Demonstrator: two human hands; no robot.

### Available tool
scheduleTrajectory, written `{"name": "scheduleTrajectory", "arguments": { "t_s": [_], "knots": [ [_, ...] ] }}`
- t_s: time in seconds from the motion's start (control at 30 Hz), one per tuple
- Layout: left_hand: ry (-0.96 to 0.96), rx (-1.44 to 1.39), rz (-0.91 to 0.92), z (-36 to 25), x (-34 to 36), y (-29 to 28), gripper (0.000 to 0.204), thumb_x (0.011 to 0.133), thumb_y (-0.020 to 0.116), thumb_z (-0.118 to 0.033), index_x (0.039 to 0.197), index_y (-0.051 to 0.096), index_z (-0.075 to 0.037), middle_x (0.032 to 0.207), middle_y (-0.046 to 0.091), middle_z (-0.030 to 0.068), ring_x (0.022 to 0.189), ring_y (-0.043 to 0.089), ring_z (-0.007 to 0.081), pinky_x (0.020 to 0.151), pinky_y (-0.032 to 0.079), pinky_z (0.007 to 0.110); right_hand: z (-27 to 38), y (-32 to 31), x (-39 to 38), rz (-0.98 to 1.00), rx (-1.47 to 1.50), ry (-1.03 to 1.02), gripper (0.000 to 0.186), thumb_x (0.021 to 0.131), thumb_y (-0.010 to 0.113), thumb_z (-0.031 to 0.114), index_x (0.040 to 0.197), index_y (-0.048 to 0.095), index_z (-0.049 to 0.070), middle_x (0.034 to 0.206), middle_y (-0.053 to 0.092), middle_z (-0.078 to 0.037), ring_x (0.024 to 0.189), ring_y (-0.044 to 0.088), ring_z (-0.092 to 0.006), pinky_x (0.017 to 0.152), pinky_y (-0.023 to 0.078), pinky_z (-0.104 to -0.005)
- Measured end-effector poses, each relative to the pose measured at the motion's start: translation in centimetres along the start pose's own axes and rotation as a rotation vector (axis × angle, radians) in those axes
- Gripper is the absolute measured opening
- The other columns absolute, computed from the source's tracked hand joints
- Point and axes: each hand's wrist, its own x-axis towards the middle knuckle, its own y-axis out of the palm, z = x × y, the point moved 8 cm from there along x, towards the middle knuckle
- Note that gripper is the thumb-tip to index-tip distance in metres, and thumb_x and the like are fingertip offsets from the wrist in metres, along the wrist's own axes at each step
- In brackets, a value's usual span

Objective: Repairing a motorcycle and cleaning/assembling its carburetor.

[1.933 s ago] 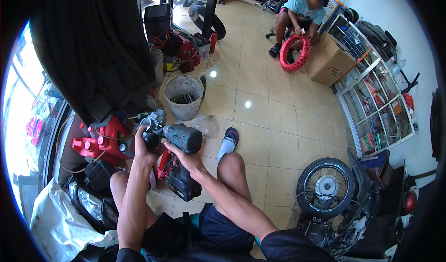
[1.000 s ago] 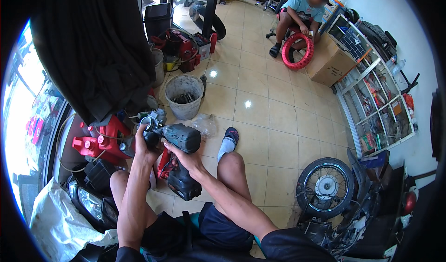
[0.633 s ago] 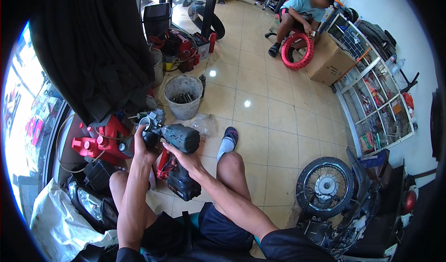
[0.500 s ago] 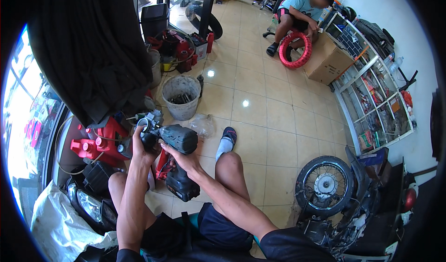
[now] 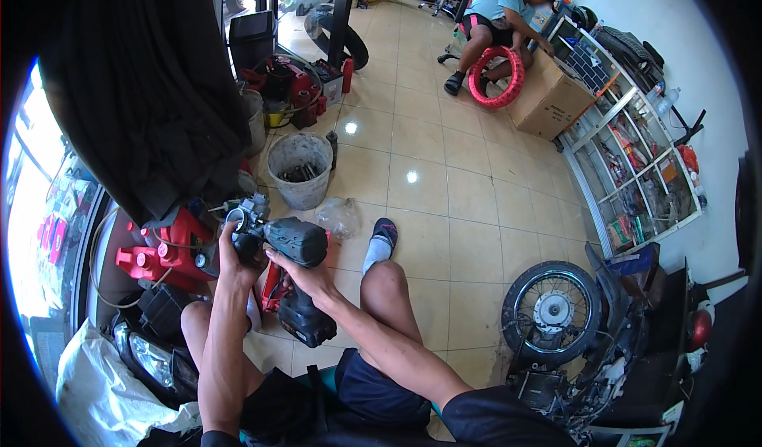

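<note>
While the power tool (image 5: 297, 242) looks dark grey, the metal part (image 5: 255, 207) looks silvery.

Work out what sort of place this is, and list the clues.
Probably a motorcycle repair shop: there is a spoked motorcycle wheel at right, a red tyre before a seated co-worker, and a cordless power driver in the wearer's right hand.

You're in a motorcycle repair workshop: you hold a cordless power tool (image 5: 298, 241), a spoked wheel (image 5: 553, 310) stands beside exposed machine parts (image 5: 542, 391), and a bucket (image 5: 305, 194) of metal pieces (image 5: 298, 172) and red tyre (image 5: 476, 80) sit ahead.
</note>
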Motion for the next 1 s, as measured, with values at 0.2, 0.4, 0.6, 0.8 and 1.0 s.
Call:
{"name": "scheduleTrajectory", "arguments": {
  "t_s": [0.2,0.4,0.6,0.8,1.0],
  "knots": [
    [-0.012,0.009,0.005,0.1,0.2,-0.3,0.035,0.076,0.054,-0.044,0.085,0.059,-0.011,0.069,0.059,-0.0018,0.052,0.047,0.0103,0.045,0.032,0.019,-0.3,0.1,-0.1,0.006,0.012,0.044,0.033,0.079,0.069,0.032,0.101,0.061,0.010,0.074,0.060,0.003,0.044,0.049,-0.0052,0.040,0.038,-0.0211],
    [-0.003,0.006,-0.017,-0.1,-0.3,0.0,0.036,0.076,0.054,-0.044,0.088,0.059,-0.010,0.071,0.060,-0.0007,0.052,0.047,0.0106,0.044,0.032,0.020,-0.2,0.0,-0.2,-0.006,0.019,0.041,0.031,0.079,0.069,0.032,0.100,0.062,0.010,0.073,0.059,0.003,0.044,0.049,-0.0050,0.040,0.038,-0.0208],
    [0.008,-0.010,0.001,-0.1,-0.5,0.4,0.038,0.076,0.053,-0.042,0.093,0.059,-0.009,0.076,0.062,0.0015,0.054,0.051,0.0106,0.042,0.033,0.018,0.0,0.0,-0.2,-0.002,0.011,0.026,0.031,0.079,0.069,0.031,0.100,0.062,0.009,0.073,0.059,0.003,0.043,0.049,-0.0050,0.039,0.038,-0.0211],
    [0.000,-0.044,0.039,-0.1,-0.3,0.7,0.037,0.076,0.053,-0.041,0.094,0.059,-0.010,0.076,0.063,0.0011,0.055,0.052,0.0102,0.041,0.034,0.017,-0.3,0.2,-0.1,0.008,0.021,0.037,0.032,0.079,0.069,0.031,0.101,0.062,0.009,0.073,0.060,0.003,0.044,0.049,-0.0045,0.039,0.038,-0.0211],
    [0.004,-0.042,0.009,0.0,0.0,0.1,0.036,0.076,0.053,-0.041,0.095,0.059,-0.010,0.076,0.063,0.0015,0.054,0.053,0.0098,0.040,0.035,0.017,-0.6,0.0,0.2,-0.005,0.020,0.007,0.034,0.078,0.070,0.030,0.104,0.062,0.010,0.075,0.060,0.003,0.047,0.049,-0.0038,0.041,0.038,-0.0206]
  ]
}}
